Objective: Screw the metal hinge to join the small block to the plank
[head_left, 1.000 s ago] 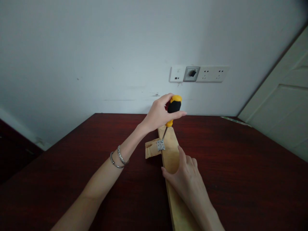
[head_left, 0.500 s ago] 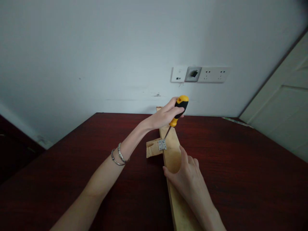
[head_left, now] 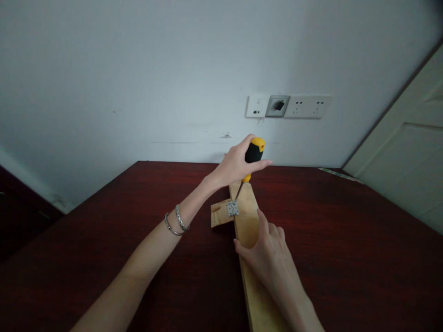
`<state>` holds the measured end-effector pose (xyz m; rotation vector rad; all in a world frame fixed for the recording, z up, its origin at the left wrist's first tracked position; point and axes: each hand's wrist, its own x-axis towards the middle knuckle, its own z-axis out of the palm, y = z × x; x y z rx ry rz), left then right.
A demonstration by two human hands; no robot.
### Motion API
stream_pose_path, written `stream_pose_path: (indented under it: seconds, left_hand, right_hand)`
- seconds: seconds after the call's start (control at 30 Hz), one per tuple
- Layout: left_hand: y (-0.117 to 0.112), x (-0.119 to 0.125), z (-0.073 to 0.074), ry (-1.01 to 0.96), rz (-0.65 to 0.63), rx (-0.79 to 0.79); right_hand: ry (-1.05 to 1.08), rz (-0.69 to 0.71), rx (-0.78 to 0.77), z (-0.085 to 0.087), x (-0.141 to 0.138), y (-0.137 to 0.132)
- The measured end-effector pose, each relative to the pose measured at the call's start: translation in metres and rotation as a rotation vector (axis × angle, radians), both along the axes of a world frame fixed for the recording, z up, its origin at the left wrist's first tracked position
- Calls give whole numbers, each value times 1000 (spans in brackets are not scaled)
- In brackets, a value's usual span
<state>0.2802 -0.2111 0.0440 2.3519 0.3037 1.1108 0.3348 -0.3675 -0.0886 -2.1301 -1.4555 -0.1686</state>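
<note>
My left hand is closed around the black and yellow handle of a screwdriver. Its thin shaft slants down to a small metal hinge. The hinge joins a long pale wooden plank to a small wooden piece on its left. My right hand presses flat on the plank just below the hinge, thumb and fingers spread over both edges. Two bracelets sit on my left wrist.
The plank lies on a dark red-brown wooden table that reaches the white wall. A row of wall sockets is above the table's far edge. A pale door stands at the right.
My left hand has turned on the screwdriver handle, tilting it right and then back upright. The tip stays on the hinge. My right hand has kept its place on the plank.
</note>
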Motion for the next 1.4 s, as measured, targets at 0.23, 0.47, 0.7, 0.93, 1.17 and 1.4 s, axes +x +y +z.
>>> stream_pose_path:
  seconds: [0.23,0.47,0.7,0.93,1.17,1.4]
  left_hand:
    - [10,-8,-2,118,-142,-119]
    - [11,-19,6,82,-324,-201]
    - [8,-12,0,-60,-120,-86]
    - [1,3,-11,-116,-116,-208]
    - [8,-3,-10,34,-332,-419]
    - [8,-15,2,66,-354,-271]
  right_hand:
    - [1,-11,-27,1,1,1]
    - [-21,-14,-31,0,2,0]
    - [-21,-18,-38,0,2,0]
    - [-34,-14,-13,-1,2,1]
    - [-31,-14,22,-4,3,0]
    - [-25,-14,22,-6,5,2]
